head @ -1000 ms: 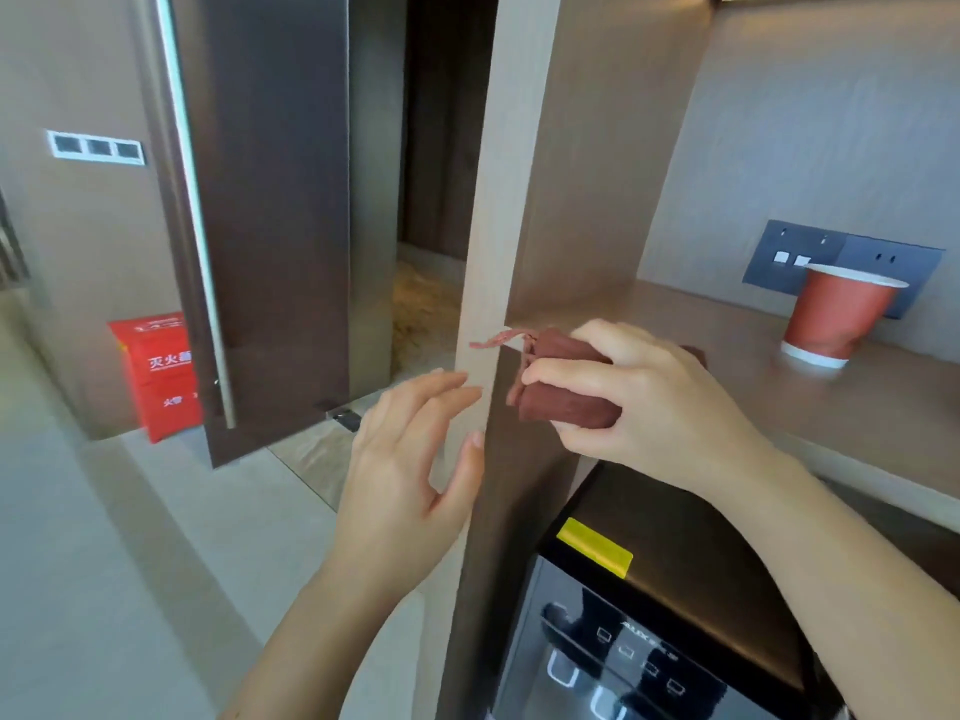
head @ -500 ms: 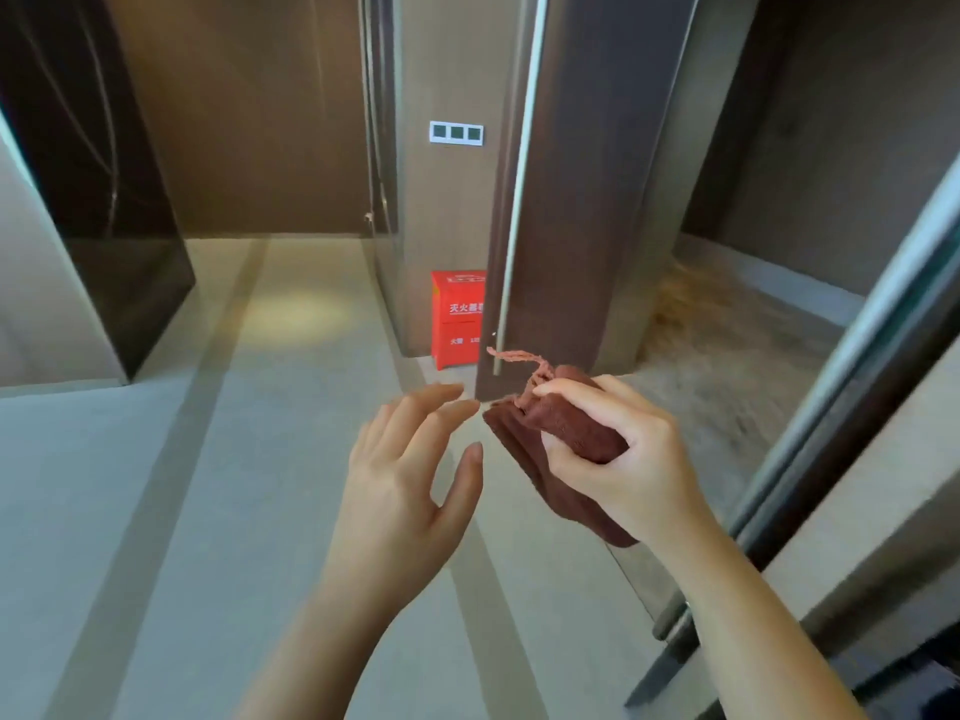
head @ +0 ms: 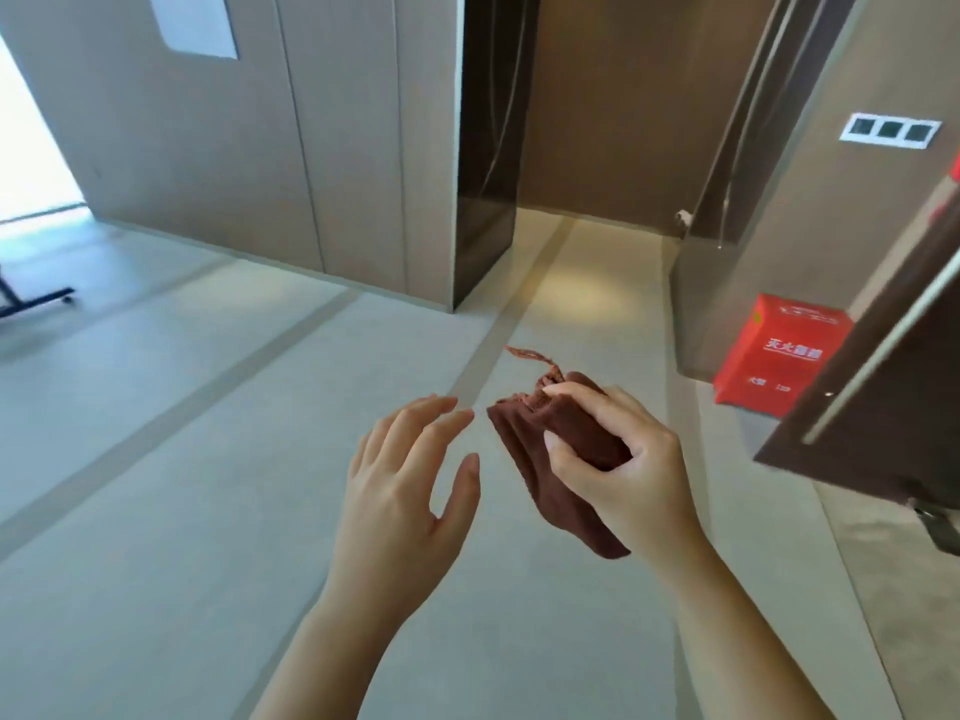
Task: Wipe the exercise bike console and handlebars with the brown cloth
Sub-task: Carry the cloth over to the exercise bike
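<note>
Your right hand (head: 628, 475) has its fingers (head: 571, 394) curled and pinching the bunched brown cloth (head: 550, 459), which hangs in the air above the pale floor (head: 182, 459) with a loose thread trailing from its upper end and a fold drooping below your palm. Your left hand (head: 400, 491) is just beside the cloth without touching it, palm turned toward it, fingers spread and holding nothing. A red box (head: 779, 356) sits on the floor against the wall to your right, next to a dark door (head: 883, 387) with a long metal handle.
</note>
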Demonstrator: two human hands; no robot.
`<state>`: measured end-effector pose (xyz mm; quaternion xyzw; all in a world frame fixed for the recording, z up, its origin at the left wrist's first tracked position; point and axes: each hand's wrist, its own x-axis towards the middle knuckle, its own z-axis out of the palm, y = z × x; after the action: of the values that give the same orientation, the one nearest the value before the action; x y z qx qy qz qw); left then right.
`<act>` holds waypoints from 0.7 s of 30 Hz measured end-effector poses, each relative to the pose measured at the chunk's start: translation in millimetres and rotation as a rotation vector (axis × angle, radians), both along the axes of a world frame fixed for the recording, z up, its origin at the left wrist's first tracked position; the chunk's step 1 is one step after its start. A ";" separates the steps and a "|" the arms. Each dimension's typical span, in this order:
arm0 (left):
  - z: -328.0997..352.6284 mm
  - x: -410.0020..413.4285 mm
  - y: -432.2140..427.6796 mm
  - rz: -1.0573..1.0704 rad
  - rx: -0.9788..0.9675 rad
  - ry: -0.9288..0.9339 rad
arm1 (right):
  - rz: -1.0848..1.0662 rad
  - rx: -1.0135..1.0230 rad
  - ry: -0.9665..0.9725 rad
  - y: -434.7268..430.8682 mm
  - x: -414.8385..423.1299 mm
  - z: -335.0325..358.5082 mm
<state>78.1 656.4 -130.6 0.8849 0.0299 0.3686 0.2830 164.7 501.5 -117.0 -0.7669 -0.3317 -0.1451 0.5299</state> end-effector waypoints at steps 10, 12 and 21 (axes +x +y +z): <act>-34.6 0.3 166.7 0.373 0.011 0.067 | 0.350 -0.040 0.053 211.1 43.7 -40.0; -39.7 19.4 203.8 0.404 0.041 0.073 | 0.384 -0.022 0.070 252.9 63.6 -47.6; -28.8 93.1 365.3 0.585 0.092 0.150 | 0.522 0.019 0.122 434.1 158.0 -38.4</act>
<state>171.3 1021.7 -159.4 0.8755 0.2874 0.3690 0.1215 322.7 935.6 -155.4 -0.6577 -0.4844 0.0402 0.5755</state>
